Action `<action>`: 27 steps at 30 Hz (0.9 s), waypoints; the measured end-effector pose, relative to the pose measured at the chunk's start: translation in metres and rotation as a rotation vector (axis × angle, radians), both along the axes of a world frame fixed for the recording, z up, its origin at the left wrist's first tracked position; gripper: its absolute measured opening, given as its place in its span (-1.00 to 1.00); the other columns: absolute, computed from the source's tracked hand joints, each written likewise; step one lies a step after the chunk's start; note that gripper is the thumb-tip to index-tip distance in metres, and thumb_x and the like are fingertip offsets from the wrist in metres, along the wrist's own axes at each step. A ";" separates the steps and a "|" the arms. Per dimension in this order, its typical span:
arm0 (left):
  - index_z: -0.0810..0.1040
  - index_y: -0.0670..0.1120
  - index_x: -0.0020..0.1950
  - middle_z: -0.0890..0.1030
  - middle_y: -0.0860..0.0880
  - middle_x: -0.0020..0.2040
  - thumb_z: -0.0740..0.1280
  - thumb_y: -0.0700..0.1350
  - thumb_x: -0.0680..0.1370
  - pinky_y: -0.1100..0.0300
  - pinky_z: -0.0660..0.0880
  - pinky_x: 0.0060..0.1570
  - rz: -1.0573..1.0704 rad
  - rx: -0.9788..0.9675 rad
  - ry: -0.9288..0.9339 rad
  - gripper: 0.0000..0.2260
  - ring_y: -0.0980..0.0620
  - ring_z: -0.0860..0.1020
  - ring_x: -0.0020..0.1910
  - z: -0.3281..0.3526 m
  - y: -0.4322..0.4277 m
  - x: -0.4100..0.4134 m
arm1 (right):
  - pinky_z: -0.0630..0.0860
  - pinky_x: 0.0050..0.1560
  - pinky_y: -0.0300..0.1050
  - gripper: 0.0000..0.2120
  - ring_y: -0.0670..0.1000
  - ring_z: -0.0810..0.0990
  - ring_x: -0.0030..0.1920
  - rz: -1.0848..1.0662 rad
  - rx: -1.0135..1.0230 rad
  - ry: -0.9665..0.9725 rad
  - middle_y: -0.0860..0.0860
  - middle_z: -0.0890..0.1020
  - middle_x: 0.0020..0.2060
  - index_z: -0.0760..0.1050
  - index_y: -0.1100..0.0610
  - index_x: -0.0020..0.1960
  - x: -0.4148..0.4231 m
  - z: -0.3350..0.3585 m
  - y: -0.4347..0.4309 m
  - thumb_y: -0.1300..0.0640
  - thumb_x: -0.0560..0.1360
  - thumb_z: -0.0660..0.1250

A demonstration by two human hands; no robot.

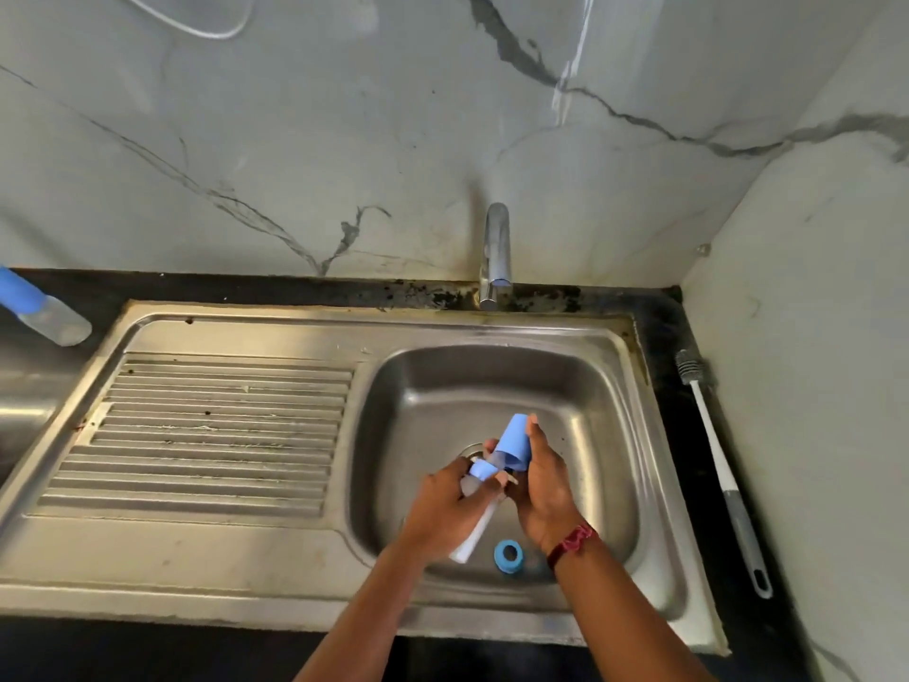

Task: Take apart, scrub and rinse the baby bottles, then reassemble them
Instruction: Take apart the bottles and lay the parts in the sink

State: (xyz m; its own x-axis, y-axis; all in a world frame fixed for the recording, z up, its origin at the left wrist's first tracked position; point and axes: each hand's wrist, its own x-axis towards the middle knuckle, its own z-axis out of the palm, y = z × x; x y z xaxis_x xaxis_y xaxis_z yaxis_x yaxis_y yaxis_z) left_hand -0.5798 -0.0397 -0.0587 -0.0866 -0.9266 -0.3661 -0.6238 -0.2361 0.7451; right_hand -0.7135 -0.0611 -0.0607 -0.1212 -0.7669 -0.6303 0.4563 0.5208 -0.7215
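Observation:
Over the steel sink basin, my left hand grips a clear baby bottle that slants down toward me, with a blue collar at its top. My right hand holds the blue cap just above that collar, tilted up and away. A loose blue ring lies on the basin floor under my wrists. A second bottle with a blue cap lies on the counter at the far left.
A chrome tap stands behind the basin with no water running. A long bottle brush lies on the dark counter to the right of the sink. The ribbed drainboard stretches to the left. Marble walls close off the back and right.

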 end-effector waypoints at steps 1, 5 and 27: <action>0.40 0.08 -0.21 0.51 0.13 -0.31 0.34 0.17 0.56 0.29 0.31 -0.34 -0.003 0.010 -0.007 -0.75 0.15 0.48 -0.31 -0.001 -0.002 0.001 | 0.53 -0.08 0.01 -0.59 0.08 0.68 -0.22 0.008 -0.016 0.003 0.09 0.72 -0.22 0.58 0.15 0.04 -0.003 0.000 -0.002 -0.17 0.62 0.18; 0.37 0.06 -0.25 0.49 0.12 -0.34 0.34 0.19 0.55 0.25 0.29 -0.35 -0.006 0.026 -0.034 -0.69 0.12 0.45 -0.32 -0.005 -0.009 0.006 | 0.54 -0.21 -0.10 -0.66 -0.02 0.66 -0.27 0.028 -0.038 0.035 0.01 0.67 -0.26 0.57 0.13 0.04 -0.007 0.001 -0.013 -0.14 0.61 0.22; 0.53 -0.03 0.06 0.59 0.04 -0.11 0.38 0.18 0.53 0.17 0.54 -0.24 0.243 0.128 0.127 -0.69 0.02 0.59 -0.15 -0.036 -0.042 0.026 | 0.37 0.00 -0.26 -0.71 0.07 0.57 0.10 0.743 0.047 1.056 0.04 0.60 0.06 0.54 0.17 0.18 -0.077 -0.105 -0.038 0.32 0.48 0.39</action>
